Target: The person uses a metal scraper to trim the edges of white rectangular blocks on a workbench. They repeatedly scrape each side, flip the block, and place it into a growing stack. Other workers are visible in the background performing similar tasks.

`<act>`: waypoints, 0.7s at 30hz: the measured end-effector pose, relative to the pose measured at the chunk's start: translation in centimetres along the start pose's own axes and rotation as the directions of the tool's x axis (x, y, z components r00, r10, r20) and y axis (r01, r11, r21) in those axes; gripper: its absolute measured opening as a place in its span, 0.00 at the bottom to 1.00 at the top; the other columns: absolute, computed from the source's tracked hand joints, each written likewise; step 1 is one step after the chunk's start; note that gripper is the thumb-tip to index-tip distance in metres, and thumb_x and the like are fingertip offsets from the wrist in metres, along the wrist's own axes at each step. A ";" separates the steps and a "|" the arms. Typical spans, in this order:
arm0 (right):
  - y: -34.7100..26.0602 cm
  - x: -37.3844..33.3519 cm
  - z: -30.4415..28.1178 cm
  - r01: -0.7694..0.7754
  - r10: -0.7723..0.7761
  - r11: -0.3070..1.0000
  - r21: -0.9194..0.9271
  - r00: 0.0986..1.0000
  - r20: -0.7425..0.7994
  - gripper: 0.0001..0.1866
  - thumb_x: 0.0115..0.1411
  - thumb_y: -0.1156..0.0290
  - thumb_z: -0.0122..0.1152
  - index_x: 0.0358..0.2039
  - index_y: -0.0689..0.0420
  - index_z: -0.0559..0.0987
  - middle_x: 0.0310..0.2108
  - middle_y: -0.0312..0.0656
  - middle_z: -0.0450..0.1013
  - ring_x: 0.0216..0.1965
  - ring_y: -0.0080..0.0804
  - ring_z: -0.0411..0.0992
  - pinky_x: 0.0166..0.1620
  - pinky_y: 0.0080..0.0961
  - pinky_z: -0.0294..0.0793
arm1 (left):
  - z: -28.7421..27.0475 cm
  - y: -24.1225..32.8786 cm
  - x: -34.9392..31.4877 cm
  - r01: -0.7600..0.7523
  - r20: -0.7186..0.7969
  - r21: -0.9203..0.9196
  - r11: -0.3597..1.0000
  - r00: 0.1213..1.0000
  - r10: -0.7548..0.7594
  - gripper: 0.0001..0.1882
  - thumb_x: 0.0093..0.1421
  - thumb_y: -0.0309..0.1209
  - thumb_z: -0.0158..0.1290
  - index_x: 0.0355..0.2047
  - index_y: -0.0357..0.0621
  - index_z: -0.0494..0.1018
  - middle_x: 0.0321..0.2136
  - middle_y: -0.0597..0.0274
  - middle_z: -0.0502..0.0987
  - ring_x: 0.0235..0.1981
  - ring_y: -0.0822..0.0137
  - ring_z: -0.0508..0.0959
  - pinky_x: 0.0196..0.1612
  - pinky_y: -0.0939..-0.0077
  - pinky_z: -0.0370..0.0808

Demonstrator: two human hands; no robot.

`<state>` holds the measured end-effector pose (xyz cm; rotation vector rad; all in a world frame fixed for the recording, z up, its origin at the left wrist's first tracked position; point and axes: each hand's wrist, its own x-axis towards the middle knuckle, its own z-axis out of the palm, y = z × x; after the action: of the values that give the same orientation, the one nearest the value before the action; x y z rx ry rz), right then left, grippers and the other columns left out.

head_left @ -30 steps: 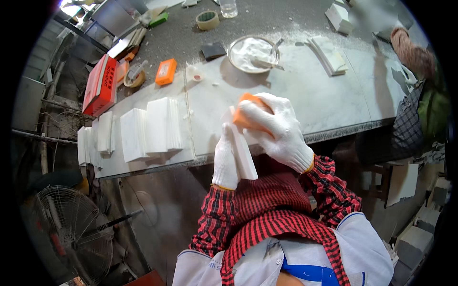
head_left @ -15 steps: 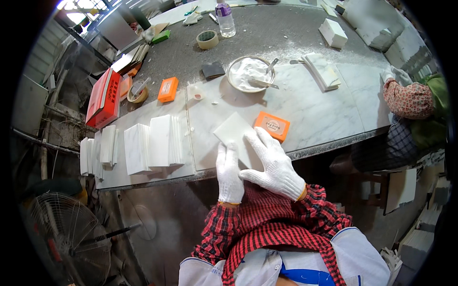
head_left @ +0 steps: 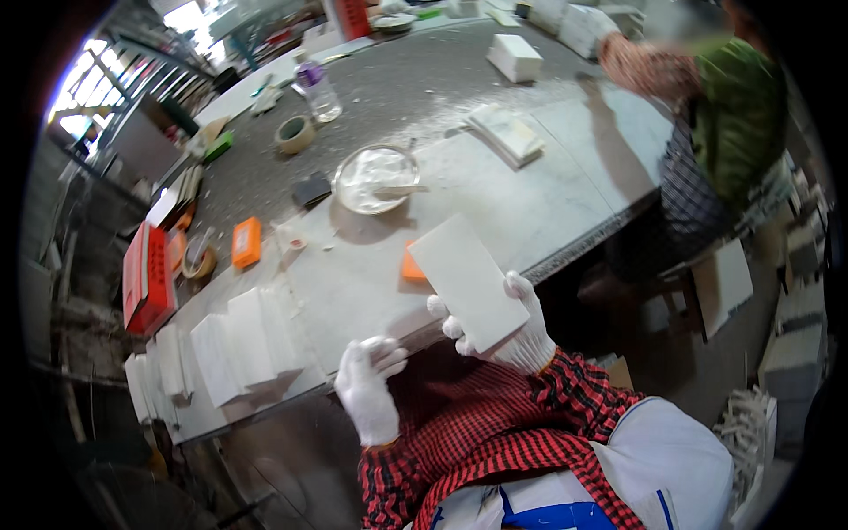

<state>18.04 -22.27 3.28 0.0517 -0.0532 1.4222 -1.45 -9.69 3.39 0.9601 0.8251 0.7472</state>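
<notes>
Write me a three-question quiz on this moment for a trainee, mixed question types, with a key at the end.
1. Which gloved hand holds the white rectangular tile?

2. True or false: the left hand is touching that tile.

3. Multiple choice: which thing on the workbench is partly hidden by the tile in this view?
A) the masking tape roll
B) the orange rectangular block
C) the red carton

Key
1. The right hand, with its thumb at one long edge and its fingers at the other.
2. False: the left hand is apart from the tile, with nothing visible in it.
3. B
</notes>
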 end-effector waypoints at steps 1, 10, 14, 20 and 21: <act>-0.5 -0.2 -0.2 0.010 -0.011 0.999 0.033 1.000 0.018 0.47 0.63 0.49 0.64 0.74 0.61 0.57 0.60 0.62 0.64 0.51 0.55 0.75 0.48 0.49 0.83 | -0.7 -0.1 -0.4 -0.019 -0.077 0.027 0.999 0.997 0.021 0.23 0.79 0.43 0.44 0.44 0.31 0.77 0.39 0.48 0.82 0.35 0.62 0.83 0.39 0.70 0.80; -3.9 -2.0 -1.2 0.142 -0.141 0.983 -0.116 0.990 0.010 0.46 0.64 0.45 0.63 0.71 0.65 0.61 0.57 0.60 0.68 0.48 0.50 0.75 0.45 0.42 0.83 | -7.7 -1.9 -4.4 -0.046 -0.207 0.382 0.923 0.969 0.134 0.26 0.77 0.37 0.48 0.68 0.33 0.67 0.40 0.60 0.82 0.37 0.72 0.80 0.40 0.77 0.77; -5.0 -1.9 -1.2 0.194 -0.211 0.953 -0.235 0.976 -0.049 0.43 0.66 0.46 0.60 0.70 0.63 0.62 0.56 0.59 0.69 0.47 0.48 0.75 0.45 0.41 0.82 | -8.9 -1.7 -4.7 0.099 -0.333 0.604 0.791 0.933 0.138 0.27 0.75 0.32 0.49 0.71 0.36 0.65 0.26 0.64 0.79 0.22 0.76 0.74 0.30 0.79 0.74; -6.3 -2.5 -1.0 0.256 -0.311 0.914 -0.314 0.941 -0.136 0.40 0.67 0.48 0.58 0.69 0.62 0.64 0.54 0.59 0.71 0.47 0.48 0.76 0.44 0.40 0.82 | -11.7 -2.8 -4.3 0.147 -0.390 0.660 0.736 0.905 0.169 0.15 0.71 0.32 0.54 0.49 0.33 0.84 0.27 0.61 0.82 0.18 0.76 0.72 0.22 0.78 0.71; -6.4 -2.5 -0.9 0.262 -0.323 0.908 -0.326 0.934 -0.151 0.39 0.67 0.48 0.58 0.69 0.62 0.64 0.54 0.59 0.71 0.47 0.48 0.76 0.44 0.40 0.82 | -12.4 -3.2 -4.2 0.146 -0.386 0.675 0.723 0.906 0.177 0.15 0.71 0.31 0.54 0.50 0.34 0.83 0.27 0.61 0.82 0.18 0.76 0.73 0.22 0.77 0.72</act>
<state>24.00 -25.66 2.17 -0.3267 -0.0903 1.0968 -13.55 -9.57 -2.51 1.5030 1.5624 0.6736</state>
